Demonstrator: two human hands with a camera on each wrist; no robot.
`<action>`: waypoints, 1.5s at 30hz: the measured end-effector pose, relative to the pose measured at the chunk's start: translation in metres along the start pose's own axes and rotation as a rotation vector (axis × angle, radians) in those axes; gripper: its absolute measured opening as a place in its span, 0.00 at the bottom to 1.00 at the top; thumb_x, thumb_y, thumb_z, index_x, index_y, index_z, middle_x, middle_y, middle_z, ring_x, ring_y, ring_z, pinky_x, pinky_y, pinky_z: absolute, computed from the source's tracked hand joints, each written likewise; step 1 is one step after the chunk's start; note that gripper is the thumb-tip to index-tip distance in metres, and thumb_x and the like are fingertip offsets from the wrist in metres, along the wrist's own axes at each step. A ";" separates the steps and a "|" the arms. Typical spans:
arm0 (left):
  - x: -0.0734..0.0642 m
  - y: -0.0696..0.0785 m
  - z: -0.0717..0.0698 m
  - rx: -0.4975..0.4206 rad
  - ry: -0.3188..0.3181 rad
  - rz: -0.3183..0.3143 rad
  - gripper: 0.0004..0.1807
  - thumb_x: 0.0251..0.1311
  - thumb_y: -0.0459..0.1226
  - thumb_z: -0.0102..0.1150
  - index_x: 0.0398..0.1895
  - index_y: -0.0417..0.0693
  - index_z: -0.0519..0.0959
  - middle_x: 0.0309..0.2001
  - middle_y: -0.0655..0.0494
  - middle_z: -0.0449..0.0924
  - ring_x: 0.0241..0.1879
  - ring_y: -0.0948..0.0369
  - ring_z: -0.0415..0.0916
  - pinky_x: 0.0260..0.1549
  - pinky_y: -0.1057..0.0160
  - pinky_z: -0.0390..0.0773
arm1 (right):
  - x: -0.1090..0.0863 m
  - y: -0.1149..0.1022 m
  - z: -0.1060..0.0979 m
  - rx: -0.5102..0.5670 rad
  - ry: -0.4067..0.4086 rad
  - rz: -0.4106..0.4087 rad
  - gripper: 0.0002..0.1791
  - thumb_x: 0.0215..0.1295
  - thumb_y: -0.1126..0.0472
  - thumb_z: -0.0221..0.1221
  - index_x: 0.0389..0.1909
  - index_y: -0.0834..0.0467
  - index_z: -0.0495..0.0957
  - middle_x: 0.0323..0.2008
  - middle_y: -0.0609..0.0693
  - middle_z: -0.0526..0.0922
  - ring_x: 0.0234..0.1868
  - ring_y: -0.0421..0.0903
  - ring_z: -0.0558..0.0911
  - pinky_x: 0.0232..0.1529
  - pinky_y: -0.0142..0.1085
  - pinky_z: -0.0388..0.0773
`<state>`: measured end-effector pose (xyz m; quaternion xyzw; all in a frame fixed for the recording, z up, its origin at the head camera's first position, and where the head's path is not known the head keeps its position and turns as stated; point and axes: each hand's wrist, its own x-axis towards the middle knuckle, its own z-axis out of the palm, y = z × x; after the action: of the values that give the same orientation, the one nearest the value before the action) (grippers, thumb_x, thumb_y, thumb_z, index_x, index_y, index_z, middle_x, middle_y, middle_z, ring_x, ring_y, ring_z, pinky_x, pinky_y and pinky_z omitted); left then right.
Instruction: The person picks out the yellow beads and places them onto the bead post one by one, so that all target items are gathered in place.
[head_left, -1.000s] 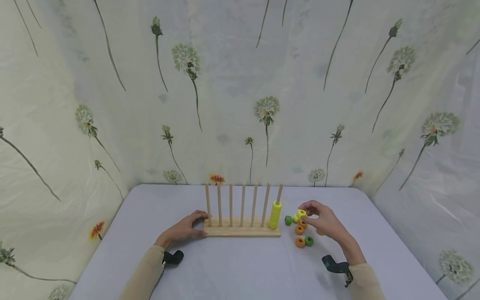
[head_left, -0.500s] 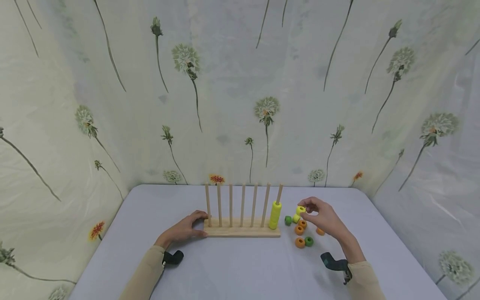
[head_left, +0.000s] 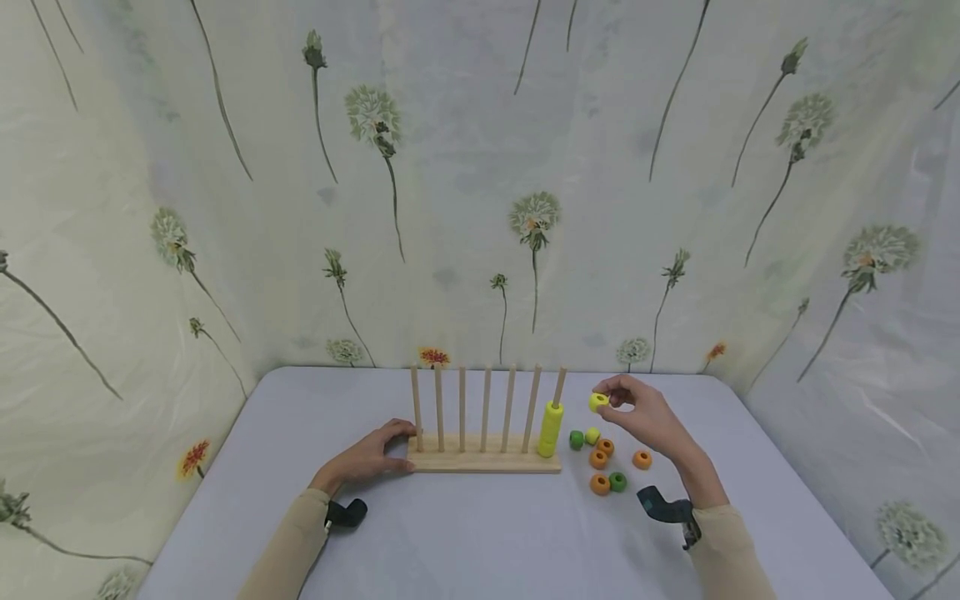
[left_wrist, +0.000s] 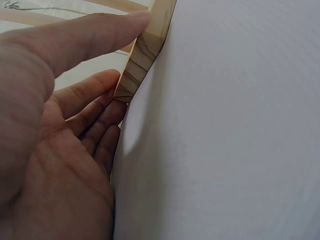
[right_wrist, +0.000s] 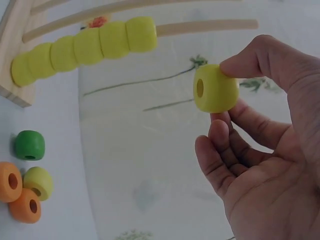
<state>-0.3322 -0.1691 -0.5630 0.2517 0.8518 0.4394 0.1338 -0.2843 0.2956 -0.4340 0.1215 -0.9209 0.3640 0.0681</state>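
Observation:
A wooden peg rack [head_left: 480, 463] with several upright pegs stands on the table. Its rightmost peg carries a stack of yellow beads [right_wrist: 89, 46], the peg's top poking out above them. At the rack's left end my left hand [head_left: 371, 457] grips the base, thumb on the front edge and fingers behind. My right hand [head_left: 643, 412] pinches a yellow bead [right_wrist: 216, 89] between thumb and fingers, raised above the table to the right of the stack. The bead's hole shows in the right wrist view. The other pegs bear no beads.
Loose beads lie right of the rack: a green bead [head_left: 576, 439], a yellow bead [head_left: 592, 435], several orange beads [head_left: 597, 459] and another green bead [head_left: 618, 482]. One orange bead [head_left: 642, 459] lies apart. Behind the white table [head_left: 480, 542] hangs a flowered cloth [head_left: 450, 208].
My right hand has lifted the yellow bead off the table, up and slightly left, uncovering the orange bead at the right. The left hand and the rack have stayed put.

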 end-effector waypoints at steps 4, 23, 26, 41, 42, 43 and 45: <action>0.000 0.000 0.000 -0.018 0.001 -0.002 0.34 0.52 0.45 0.71 0.63 0.52 0.71 0.67 0.53 0.64 0.71 0.50 0.55 0.69 0.43 0.54 | 0.006 -0.008 -0.004 -0.001 0.005 -0.019 0.17 0.62 0.57 0.63 0.50 0.57 0.75 0.46 0.52 0.79 0.45 0.47 0.75 0.44 0.31 0.76; 0.001 -0.002 0.000 -0.009 0.000 0.003 0.34 0.52 0.45 0.71 0.63 0.50 0.70 0.67 0.50 0.64 0.71 0.48 0.54 0.69 0.42 0.53 | 0.026 -0.040 -0.017 -0.010 0.028 -0.081 0.17 0.63 0.54 0.64 0.50 0.54 0.75 0.46 0.50 0.78 0.45 0.46 0.75 0.45 0.35 0.74; 0.001 -0.003 0.001 -0.007 0.000 -0.005 0.34 0.52 0.46 0.71 0.63 0.51 0.70 0.67 0.51 0.63 0.71 0.48 0.54 0.69 0.42 0.53 | 0.029 -0.046 -0.018 0.008 0.017 -0.097 0.17 0.63 0.54 0.63 0.50 0.54 0.75 0.47 0.50 0.78 0.45 0.47 0.74 0.45 0.36 0.74; 0.001 -0.001 0.000 0.008 0.004 0.015 0.35 0.52 0.46 0.70 0.63 0.49 0.70 0.67 0.49 0.64 0.71 0.47 0.55 0.69 0.42 0.54 | 0.041 -0.064 -0.019 0.027 -0.005 -0.133 0.16 0.62 0.58 0.63 0.50 0.56 0.75 0.47 0.51 0.79 0.44 0.47 0.75 0.45 0.37 0.74; 0.001 -0.001 0.000 0.009 0.002 0.018 0.35 0.52 0.46 0.70 0.63 0.49 0.70 0.67 0.49 0.64 0.71 0.47 0.55 0.69 0.42 0.54 | 0.041 -0.065 -0.019 0.025 -0.006 -0.134 0.16 0.62 0.58 0.63 0.50 0.56 0.75 0.47 0.50 0.79 0.44 0.47 0.75 0.45 0.37 0.74; 0.001 -0.001 0.000 0.006 0.004 0.016 0.35 0.52 0.45 0.71 0.63 0.49 0.70 0.67 0.49 0.64 0.71 0.48 0.55 0.69 0.42 0.53 | 0.042 -0.066 -0.018 0.024 -0.008 -0.134 0.16 0.62 0.58 0.63 0.50 0.56 0.75 0.47 0.51 0.79 0.44 0.47 0.75 0.45 0.38 0.73; 0.001 -0.001 0.000 0.008 0.005 0.013 0.34 0.52 0.46 0.71 0.63 0.50 0.70 0.67 0.50 0.64 0.71 0.48 0.55 0.69 0.42 0.53 | 0.042 -0.067 -0.018 0.023 -0.011 -0.138 0.16 0.62 0.57 0.63 0.50 0.56 0.75 0.48 0.50 0.79 0.44 0.47 0.75 0.46 0.39 0.73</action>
<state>-0.3332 -0.1695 -0.5641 0.2568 0.8522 0.4377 0.1278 -0.3062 0.2537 -0.3682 0.1874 -0.9065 0.3682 0.0864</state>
